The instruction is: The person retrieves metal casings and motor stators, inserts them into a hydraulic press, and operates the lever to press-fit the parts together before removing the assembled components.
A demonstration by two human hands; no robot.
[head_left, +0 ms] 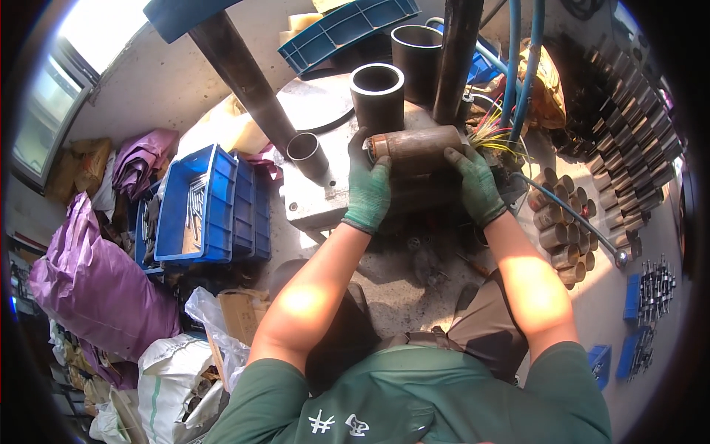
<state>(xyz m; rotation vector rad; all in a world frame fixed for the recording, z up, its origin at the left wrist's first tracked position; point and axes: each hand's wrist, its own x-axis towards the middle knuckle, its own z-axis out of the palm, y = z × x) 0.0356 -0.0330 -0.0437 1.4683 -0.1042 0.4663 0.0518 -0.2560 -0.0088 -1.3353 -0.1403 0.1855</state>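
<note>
Between my two green-gloved hands a brownish metal cylinder [425, 148] lies level, just in front of the machine table. My left hand [367, 185] is closed round its left end, where a copper-coloured band shows. At the right end my right hand [477, 180] grips it with the thumb on top. Behind the cylinder a thick dark steel tube [378, 103] stands upright on the machine table [314, 203]. A smaller tube [308, 157] stands on the table left of my left hand. The undersides of both gloves' grips are hidden.
Dark posts [240, 81] rise from the table. Blue crates [211, 203] with metal rods stand at left, near purple sacks [103, 281]. Stacked metal cylinders [566, 226] lie on the floor at right. A blue hose [512, 66] and loose coloured wires [494, 133] hang beside my right hand.
</note>
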